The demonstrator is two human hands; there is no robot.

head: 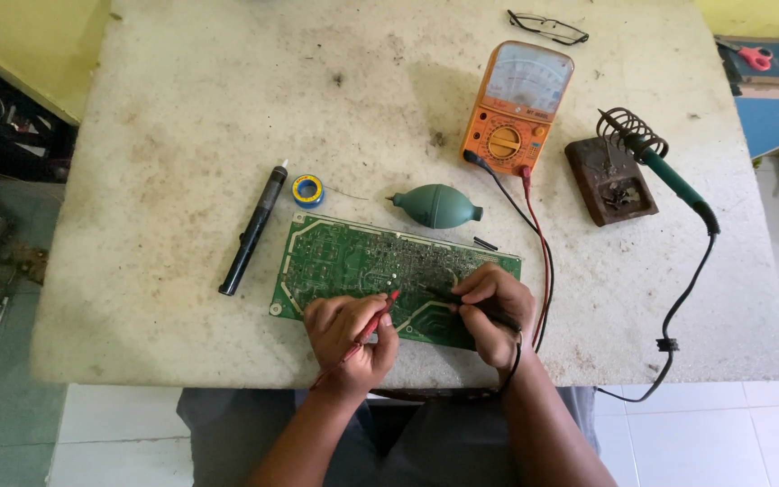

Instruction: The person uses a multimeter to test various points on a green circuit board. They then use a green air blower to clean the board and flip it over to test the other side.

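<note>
- Pale, stained stone worktop (182, 135) fills the view, with yellow walls at the far corners and tiled floor below its near edge.
- Green circuit board (353, 266) lies flat near the front edge, solder side up; both hands rest on its near right part.
- Left hand (349, 334) has its fingers closed around a red test probe (373, 323), tip touching the board.
- Right hand (493, 311) has its fingers closed pen-style around a black test probe (471, 302), tip also on the board, close to the red one.
- Both leads run back to an orange analogue multimeter (516, 108) standing behind the board, so a reading looks to be under way; the needle is too small to read.
- Soldering iron (669, 176) sits in its coil stand (610, 176), untouched and well apart from the board; a desoldering pump (252, 230), solder roll (307, 190) and green rubber blower (437, 206) lie idle behind the board.
- Spectacles (547, 27) lie at the far edge.
</note>
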